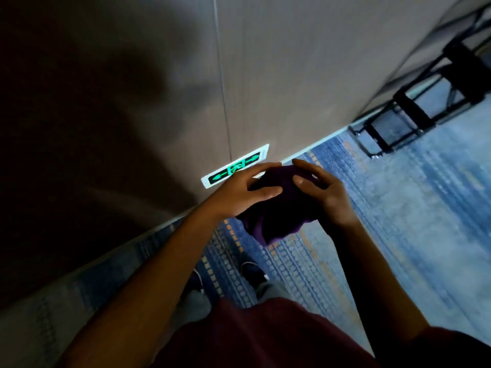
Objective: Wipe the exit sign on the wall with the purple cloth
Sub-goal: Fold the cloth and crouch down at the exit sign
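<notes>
A: Describe the area.

B: You face a beige panelled wall (279, 62) above blue patterned carpet (411, 208). The exit sign (233, 167) glows green low on that wall, near the floor.

A: Cloth position?

B: Your left hand (239, 189) and right hand (322, 192) both clasp the bunched purple cloth (276, 211), held just in front of the sign; whether it touches the sign cannot be told.

Purple cloth (276, 208) between the hands; green-on-black, white-framed exit sign (233, 167) beyond them; blue carpet (398, 208) with orange dashes below; beige wall (292, 75) ahead.
</notes>
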The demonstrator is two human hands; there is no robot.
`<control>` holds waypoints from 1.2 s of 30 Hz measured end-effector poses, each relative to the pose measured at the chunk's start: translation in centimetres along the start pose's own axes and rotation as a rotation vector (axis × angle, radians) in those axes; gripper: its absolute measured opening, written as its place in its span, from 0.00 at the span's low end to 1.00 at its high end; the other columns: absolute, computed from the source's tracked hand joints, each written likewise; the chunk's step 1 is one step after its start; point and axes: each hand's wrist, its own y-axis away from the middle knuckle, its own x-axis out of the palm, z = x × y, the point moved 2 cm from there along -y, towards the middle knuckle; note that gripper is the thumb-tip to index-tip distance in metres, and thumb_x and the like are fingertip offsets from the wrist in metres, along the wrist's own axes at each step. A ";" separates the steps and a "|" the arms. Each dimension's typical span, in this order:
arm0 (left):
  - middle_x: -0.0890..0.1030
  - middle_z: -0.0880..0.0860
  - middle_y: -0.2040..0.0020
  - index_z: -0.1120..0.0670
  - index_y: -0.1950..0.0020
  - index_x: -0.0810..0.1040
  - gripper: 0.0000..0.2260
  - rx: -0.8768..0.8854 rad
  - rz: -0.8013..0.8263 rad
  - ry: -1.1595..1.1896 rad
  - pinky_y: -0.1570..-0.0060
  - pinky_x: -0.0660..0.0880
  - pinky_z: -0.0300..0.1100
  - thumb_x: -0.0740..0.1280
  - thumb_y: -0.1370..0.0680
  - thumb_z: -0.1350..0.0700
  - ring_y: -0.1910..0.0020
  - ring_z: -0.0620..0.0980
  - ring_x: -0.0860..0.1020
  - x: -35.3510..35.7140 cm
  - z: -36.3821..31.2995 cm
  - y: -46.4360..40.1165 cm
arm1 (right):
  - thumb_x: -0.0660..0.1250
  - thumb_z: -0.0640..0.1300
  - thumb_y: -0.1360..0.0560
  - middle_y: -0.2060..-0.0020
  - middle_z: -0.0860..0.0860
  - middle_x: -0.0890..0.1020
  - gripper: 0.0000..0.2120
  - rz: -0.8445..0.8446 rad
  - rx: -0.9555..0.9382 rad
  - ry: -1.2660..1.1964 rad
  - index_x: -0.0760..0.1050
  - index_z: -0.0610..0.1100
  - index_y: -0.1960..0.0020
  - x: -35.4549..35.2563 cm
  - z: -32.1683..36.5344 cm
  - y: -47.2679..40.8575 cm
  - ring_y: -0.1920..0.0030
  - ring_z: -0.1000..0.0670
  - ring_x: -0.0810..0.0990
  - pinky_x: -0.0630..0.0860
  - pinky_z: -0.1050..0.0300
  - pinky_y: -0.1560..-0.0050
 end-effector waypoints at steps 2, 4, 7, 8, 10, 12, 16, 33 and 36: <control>0.82 0.48 0.36 0.51 0.28 0.76 0.23 0.007 0.070 -0.048 0.40 0.80 0.39 0.74 0.22 0.58 0.41 0.45 0.83 -1.1 0.1 0.5 | 0.77 0.41 0.27 0.50 0.47 0.89 0.17 -0.122 -0.001 -0.028 0.85 0.50 0.39 0.7 -0.5 1.4 0.52 0.50 0.88 0.83 0.60 0.52; 0.83 0.50 0.36 0.53 0.28 0.77 0.22 0.035 0.144 -0.098 0.38 0.79 0.40 0.74 0.22 0.59 0.40 0.45 0.83 -2.3 0.2 0.8 | 0.76 0.39 0.26 0.50 0.46 0.90 0.18 -0.254 -0.010 -0.029 0.83 0.49 0.37 1.7 -1.7 3.0 0.52 0.50 0.89 0.83 0.59 0.52; 0.82 0.50 0.35 0.56 0.29 0.77 0.20 0.106 0.179 -0.170 0.36 0.75 0.35 0.72 0.21 0.60 0.40 0.39 0.81 -4.2 0.7 0.7 | 0.73 0.35 0.24 0.41 0.44 0.86 0.26 -0.440 0.001 -0.061 0.75 0.46 0.27 4.2 -3.8 5.5 0.48 0.54 0.87 0.82 0.61 0.49; 0.81 0.49 0.34 0.55 0.29 0.77 0.19 0.131 0.167 -0.205 0.34 0.73 0.37 0.72 0.20 0.59 0.38 0.40 0.80 -4.6 1.0 0.7 | 0.73 0.36 0.23 0.35 0.44 0.82 0.30 -0.514 0.009 -0.040 0.71 0.46 0.23 5.1 -4.5 6.4 0.42 0.53 0.85 0.81 0.59 0.44; 0.81 0.50 0.33 0.54 0.30 0.78 0.18 0.152 0.162 -0.251 0.28 0.71 0.46 0.70 0.19 0.59 0.33 0.46 0.78 -4.7 1.8 0.5 | 0.74 0.40 0.22 0.25 0.46 0.73 0.35 -0.632 0.020 0.007 0.64 0.50 0.19 6.7 -5.5 8.4 0.31 0.48 0.78 0.77 0.51 0.34; 0.80 0.51 0.32 0.54 0.30 0.77 0.17 0.186 0.132 -0.288 0.27 0.70 0.49 0.69 0.19 0.60 0.32 0.48 0.77 -4.9 2.5 0.1 | 0.73 0.47 0.24 0.22 0.51 0.69 0.36 -0.637 0.006 -0.004 0.63 0.54 0.19 8.5 -5.9 9.4 0.26 0.49 0.73 0.73 0.51 0.32; 0.77 0.50 0.29 0.52 0.26 0.74 0.21 0.199 0.177 -0.328 0.27 0.71 0.49 0.65 0.19 0.60 0.30 0.47 0.76 -4.1 2.9 -1.0 | 0.70 0.50 0.23 0.44 0.72 0.82 0.33 -0.582 0.027 -0.112 0.64 0.57 0.21 11.0 -5.9 8.7 0.39 0.67 0.80 0.76 0.61 0.38; 0.75 0.59 0.27 0.49 0.19 0.62 0.30 -0.023 0.368 -0.469 0.30 0.74 0.55 0.64 0.18 0.67 0.33 0.55 0.79 -3.4 4.2 -5.7 | 0.66 0.50 0.17 0.33 0.49 0.83 0.23 -0.580 0.005 -0.491 0.70 0.52 0.22 10.1 -11.2 -2.5 0.32 0.45 0.81 0.79 0.49 0.34; 0.74 0.61 0.26 0.51 0.19 0.62 0.31 -0.072 0.392 -0.482 0.30 0.74 0.56 0.64 0.20 0.69 0.33 0.57 0.79 -2.9 5.6 -7.0 | 0.67 0.49 0.18 0.36 0.48 0.85 0.21 -0.558 0.055 -0.587 0.73 0.52 0.25 9.9 -13.0 -4.3 0.36 0.47 0.83 0.80 0.52 0.35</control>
